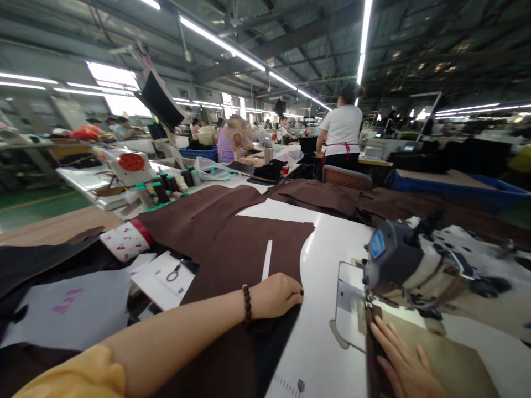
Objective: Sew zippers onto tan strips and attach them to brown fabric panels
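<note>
My left hand [277, 296] rests with curled fingers on a dark brown fabric piece [244, 251] that lies on the white sewing table [327, 265]; a dark bead bracelet circles that wrist. A thin white strip [266, 260] lies on the fabric just beyond the knuckles. My right hand [404, 365] lies flat, fingers stretched, on a brown fabric panel [448, 359] that runs under the presser foot of the grey sewing machine [409, 260]. The metal needle plate [347, 309] sits left of that hand.
More brown fabric pieces [332, 196] cover the far part of the table. Small scissors [174, 272] lie on white paper at the left, near a cherry-print pouch [124, 240] and several thread spools [166, 188]. A person in a white shirt [342, 132] stands beyond; other workers sit farther back.
</note>
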The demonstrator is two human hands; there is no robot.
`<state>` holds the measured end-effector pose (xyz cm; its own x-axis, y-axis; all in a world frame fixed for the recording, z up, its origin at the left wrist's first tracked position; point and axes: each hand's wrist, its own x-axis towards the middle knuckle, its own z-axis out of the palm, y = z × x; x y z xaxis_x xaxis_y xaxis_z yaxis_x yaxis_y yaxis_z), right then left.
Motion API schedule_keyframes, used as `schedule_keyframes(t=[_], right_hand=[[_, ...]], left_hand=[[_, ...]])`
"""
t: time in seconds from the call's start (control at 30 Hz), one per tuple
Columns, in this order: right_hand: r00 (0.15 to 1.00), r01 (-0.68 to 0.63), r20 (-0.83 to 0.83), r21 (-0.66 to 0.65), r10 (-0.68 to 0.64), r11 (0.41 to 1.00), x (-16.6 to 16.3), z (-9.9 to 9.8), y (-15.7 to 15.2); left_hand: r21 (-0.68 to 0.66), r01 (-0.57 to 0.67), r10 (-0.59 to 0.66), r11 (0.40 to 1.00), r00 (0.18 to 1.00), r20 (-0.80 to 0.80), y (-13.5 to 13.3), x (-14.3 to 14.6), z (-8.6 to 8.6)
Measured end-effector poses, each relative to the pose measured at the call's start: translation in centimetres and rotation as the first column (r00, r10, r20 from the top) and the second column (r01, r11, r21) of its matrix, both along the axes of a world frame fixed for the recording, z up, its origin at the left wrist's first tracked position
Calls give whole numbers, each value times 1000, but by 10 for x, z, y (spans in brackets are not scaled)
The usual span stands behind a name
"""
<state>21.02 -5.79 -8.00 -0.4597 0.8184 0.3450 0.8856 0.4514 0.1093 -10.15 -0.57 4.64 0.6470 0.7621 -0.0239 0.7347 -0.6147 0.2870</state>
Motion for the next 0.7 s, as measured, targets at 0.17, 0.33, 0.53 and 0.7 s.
schedule_keyframes(t=[0.17,0.33,0.53,0.7], right_hand=[[975,120,-156,-248,-162,961,-32,44,-17],[954,162,-179,-365,-239,917,-38,59,-19],[960,177,-118,-452,-255,874,-40,70,-19],[959,175,-121,-450,-254,876,-40,71,-19]], left_hand=[[-112,339,-307,934,923,232,-27,34,-1],[-30,329,-324,944,939,113,-62,35,-15],[-160,603,-593,781,798,109,-67,29,-24],[-251,579,-573,776,813,102,-65,29,-15]])
